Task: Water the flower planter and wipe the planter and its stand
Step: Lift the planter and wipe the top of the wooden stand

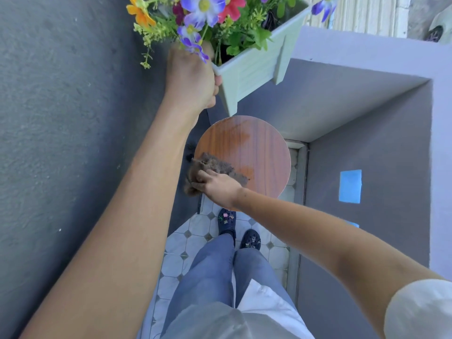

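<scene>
Two hands work — the left hand (193, 79) grips the pale flower planter (254, 67) by its end, lifted clear above the round wooden stand (256, 143), while the right hand (217, 187) presses a brown cloth (220, 167) onto the stand's near-left edge — wet patches show further right.

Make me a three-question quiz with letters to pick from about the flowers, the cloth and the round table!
1. Where is the planter?
A. On the stand
B. Lifted above the stand
C. On the floor

2. What colour is the cloth?
A. Brown
B. White
C. Green

3. How does the stand top look?
A. Dry all over
B. Partly wet
C. Covered with soil

Answers: 1 B, the left hand holds it up, clear of the stand. 2 A, the cloth under the right hand is brown. 3 B, darker wet patches show on the wood.
</scene>
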